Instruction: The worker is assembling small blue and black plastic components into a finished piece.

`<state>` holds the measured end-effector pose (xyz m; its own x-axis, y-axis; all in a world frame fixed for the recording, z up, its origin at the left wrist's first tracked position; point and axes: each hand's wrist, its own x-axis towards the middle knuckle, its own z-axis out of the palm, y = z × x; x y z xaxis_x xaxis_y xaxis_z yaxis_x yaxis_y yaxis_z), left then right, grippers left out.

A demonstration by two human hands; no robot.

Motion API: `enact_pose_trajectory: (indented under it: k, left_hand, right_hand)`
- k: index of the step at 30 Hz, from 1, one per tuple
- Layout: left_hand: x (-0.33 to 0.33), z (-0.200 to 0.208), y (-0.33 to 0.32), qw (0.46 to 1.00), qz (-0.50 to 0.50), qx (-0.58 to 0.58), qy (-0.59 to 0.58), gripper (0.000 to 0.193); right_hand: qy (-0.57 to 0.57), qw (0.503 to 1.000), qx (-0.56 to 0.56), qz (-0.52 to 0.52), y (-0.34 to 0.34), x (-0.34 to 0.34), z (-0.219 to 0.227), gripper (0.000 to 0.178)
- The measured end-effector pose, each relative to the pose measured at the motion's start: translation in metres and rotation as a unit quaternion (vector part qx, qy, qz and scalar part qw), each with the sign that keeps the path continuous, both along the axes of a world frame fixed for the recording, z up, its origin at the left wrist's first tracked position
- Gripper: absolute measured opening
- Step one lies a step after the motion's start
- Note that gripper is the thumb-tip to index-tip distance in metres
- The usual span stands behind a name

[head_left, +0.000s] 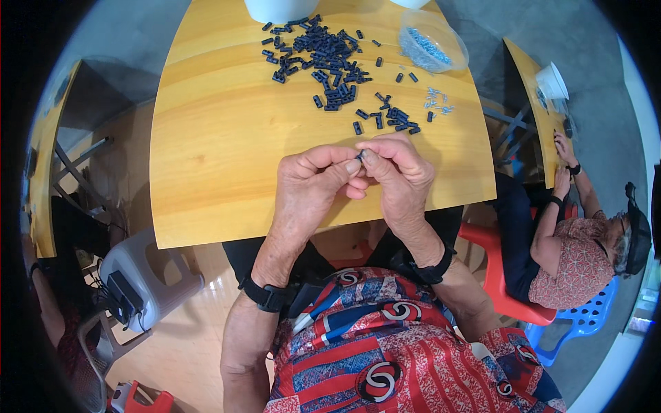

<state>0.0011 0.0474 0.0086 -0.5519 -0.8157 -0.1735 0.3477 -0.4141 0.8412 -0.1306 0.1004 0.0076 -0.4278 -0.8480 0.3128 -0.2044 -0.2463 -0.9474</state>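
Over the near part of the wooden table, my left hand (313, 182) and my right hand (398, 172) meet fingertip to fingertip. Both pinch a small black plastic part (361, 156), mostly covered by the thumbs and fingers. Just beyond my hands lies a small group of black plastic parts (398, 117), short blocks with holes. A bigger heap of similar black parts (323, 45) spreads across the far middle. To the right of the small group, several tiny silvery metal pieces (438, 102) lie loose. Farther back, a clear plastic tub (451, 41) holds many bluish-silver small pieces.
A white container (281, 8) stands at the table's far edge, with another white one (411, 3) to its right. The wooden table (206, 158) ends just before my lap. Another person (575, 255) sits on the right at a separate table; a grey stool (148, 275) stands left.
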Motion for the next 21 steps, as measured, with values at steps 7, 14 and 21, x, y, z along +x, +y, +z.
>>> enact_pose_trajectory:
  k: [7,14,21]
  left_hand:
    - [0.001,-0.001,0.002,1.000,0.008,-0.004,-0.004,0.012]
    - [0.001,-0.002,0.005,0.999,0.000,-0.042,-0.018,0.013]
    - [-0.002,-0.007,0.007,0.995,-0.005,-0.102,-0.002,0.013]
  right_hand:
    - [-0.010,0.999,0.025,0.047,0.003,-0.002,0.002,0.008]
    - [-0.089,0.988,0.086,0.089,0.010,-0.007,0.011,0.019]
    - [-0.131,0.969,0.164,0.129,0.007,-0.022,0.017,0.025]
